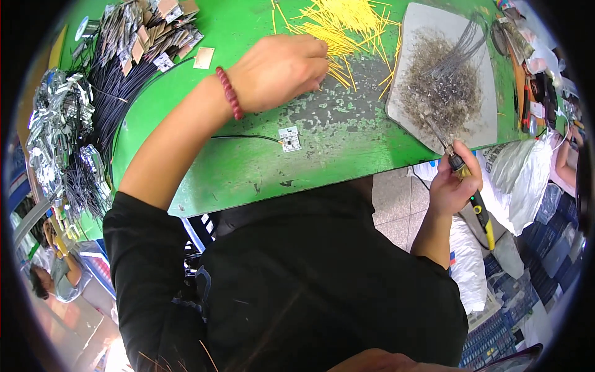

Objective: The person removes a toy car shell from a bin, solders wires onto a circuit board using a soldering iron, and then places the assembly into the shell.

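Observation:
My left hand (282, 71), with a beaded bracelet on its wrist, is closed at the near left edge of a pile of thin yellow wires (347, 25). Its fingertips are partly hidden, so what they pinch cannot be made out. In my right hand (455, 186) is a soldering iron (460, 166) with a yellow and black handle. The iron's tip points onto the near end of a pale slab (443, 18) covered in dark crumbly residue (437, 93). Below my left hand, a small white circuit board (289, 139) lies flat, a black cable running left from it.
Bundles of black cables with boards (145, 37) fill the table's far left. Shiny silver pieces (59, 124) hang with more cables at the left edge. Thin grey wire strands (458, 53) lie on the slab. White sacks (511, 180) stand at the right; another person (59, 273) is at lower left.

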`<act>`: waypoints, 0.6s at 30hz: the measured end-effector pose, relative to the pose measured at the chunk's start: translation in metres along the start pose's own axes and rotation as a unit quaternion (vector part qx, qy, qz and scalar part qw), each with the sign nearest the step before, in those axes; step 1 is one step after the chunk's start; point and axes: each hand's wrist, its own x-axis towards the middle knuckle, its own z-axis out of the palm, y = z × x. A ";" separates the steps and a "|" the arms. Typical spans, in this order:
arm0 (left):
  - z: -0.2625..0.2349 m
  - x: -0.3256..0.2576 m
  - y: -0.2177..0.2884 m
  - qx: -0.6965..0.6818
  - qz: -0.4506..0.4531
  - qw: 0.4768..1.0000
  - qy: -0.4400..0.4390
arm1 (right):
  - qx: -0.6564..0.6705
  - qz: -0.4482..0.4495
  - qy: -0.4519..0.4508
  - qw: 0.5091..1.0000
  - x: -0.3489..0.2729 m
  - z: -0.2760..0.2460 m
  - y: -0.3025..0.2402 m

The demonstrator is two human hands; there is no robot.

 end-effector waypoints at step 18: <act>0.011 -0.090 0.093 -0.100 -0.292 0.923 0.232 | 0.061 0.006 0.000 0.998 0.031 -0.009 0.022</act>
